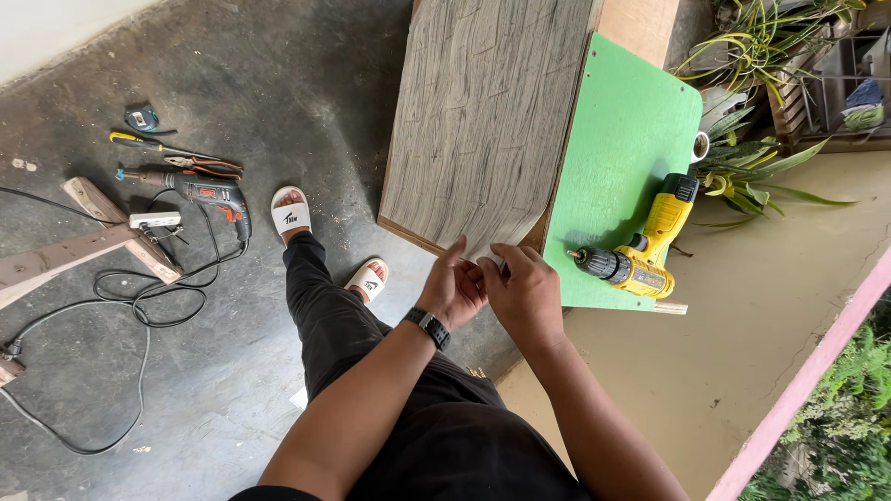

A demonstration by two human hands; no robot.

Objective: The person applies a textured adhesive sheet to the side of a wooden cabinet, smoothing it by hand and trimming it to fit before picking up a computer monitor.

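At the middle of the view: a large wooden box stands on the dark floor, its broad face covered in grey wood-grain laminate sheet, its side panel painted green.
Laminate position: the sheet's lower corner curls off the box edge, right between both hands.
Left hand: the left hand, with a black watch at the wrist, pinches the loose corner from the left, fingers closed on it.
Right hand: the right hand meets it from the right, fingertips curled on the same corner; the two hands touch.
Drill on panel: a yellow cordless drill lies on the green panel just beside the right hand, bit pointing toward it.
Hidden: the exact grip under the fingers cannot be made out; the box's top is cut off by the frame edge; how far the sheet is stuck down cannot be told.
Floor left: a corded drill, pliers, a screwdriver, a tape measure, a black cable and wooden battens lie well apart from the hands.
Edges and room: plants crowd the box's far right; a tan floor strip runs to a pink ledge; two sandalled feet stand near the box's lower left corner.
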